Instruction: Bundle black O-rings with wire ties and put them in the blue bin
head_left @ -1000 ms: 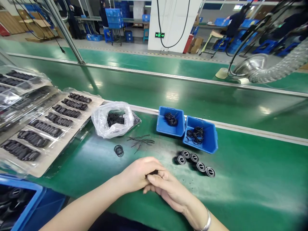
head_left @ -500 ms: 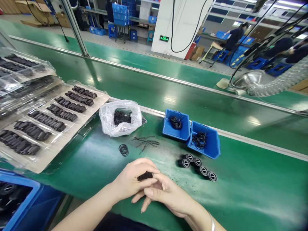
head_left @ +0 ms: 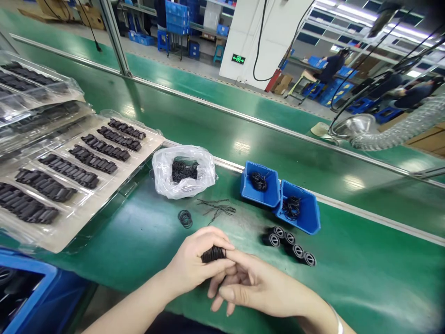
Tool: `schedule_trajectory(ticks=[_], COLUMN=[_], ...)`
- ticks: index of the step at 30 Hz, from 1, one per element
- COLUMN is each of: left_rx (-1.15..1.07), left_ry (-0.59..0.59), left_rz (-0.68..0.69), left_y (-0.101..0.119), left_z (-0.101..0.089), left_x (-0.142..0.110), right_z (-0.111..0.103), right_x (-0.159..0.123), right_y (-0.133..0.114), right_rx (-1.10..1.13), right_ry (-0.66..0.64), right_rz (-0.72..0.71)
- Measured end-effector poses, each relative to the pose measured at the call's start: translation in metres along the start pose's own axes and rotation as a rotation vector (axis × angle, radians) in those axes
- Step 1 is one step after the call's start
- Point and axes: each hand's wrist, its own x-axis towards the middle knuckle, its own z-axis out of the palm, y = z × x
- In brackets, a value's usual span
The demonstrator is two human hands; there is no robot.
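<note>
My left hand [head_left: 198, 260] is closed around a stack of thin black rubber rings [head_left: 213, 254], its thumb below and fingers above. My right hand [head_left: 255, 283] comes in from the right, its index finger reaching the right end of the stack. Whether that finger passes through the rings is hidden. The right thumb and other fingers are apart, below the stack. A small loose pile of black rings [head_left: 185, 219] lies beyond my left hand. Beside it are thin dark strands [head_left: 219, 208] on the green table [head_left: 146, 250].
A clear plastic bag [head_left: 162, 174] holds black rings. Two blue bins [head_left: 301, 222] contain black rings or cords. Several black cylinders [head_left: 298, 252] stand at right. Trays of black parts [head_left: 71, 204] fill the left, above a blue crate [head_left: 52, 278]. A clear ribbed hose [head_left: 392, 134] hangs at right.
The view has shifted slightly, so table items sit a little further right. Both hands keep the same hold, and the right fingers below the stack have shifted slightly.
</note>
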Motion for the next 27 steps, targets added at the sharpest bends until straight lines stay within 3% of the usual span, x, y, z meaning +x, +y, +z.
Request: schedule_trajectory(ticks=[4,6,9,10,11,12,15,19,27], left_rx=[-0.120,-0.232,-0.480,-0.554,-0.607,-0.641,-0.672,-0.663,-0.529], left_ry=[0.161,0.253,0.309,0.312,0.316,0.319,0.325,0.308,0.255], left_rz=[-0.135,-0.264,-0.454,-0.493,-0.518,-0.530,-0.539,-0.569,-0.567], left_y=[0.002,0.001,-0.002,-0.002,-0.003,-0.003,-0.004,-0.006,-0.007], left_z=[-0.003,-0.003,-0.003,-0.003,-0.002,-0.002,-0.002,-0.002,-0.002], left_x=[0.002,0.004,0.007,0.008,0.009,0.009,0.010,0.009,0.008], right_z=[-0.003,-0.012,-0.036,-0.045,-0.054,-0.062,-0.077,-0.081,-0.069], right_x=[-0.004,0.000,0.024,0.035,0.046,0.057,0.081,0.089,0.049], right_y=[-0.023,-0.036,-0.047,-0.047,-0.047,-0.045,-0.039,-0.034,-0.046], right_rx=[-0.112,-0.312,-1.062,-1.345,-1.597,-1.666,-1.763,-1.830,-1.681], right_ry=[0.080,0.267,0.669,0.701,0.651,0.627,0.550,0.497,0.557], right_rz=[0.040,0.012,-0.101,-0.082,-0.017,0.016,0.088,0.130,0.030])
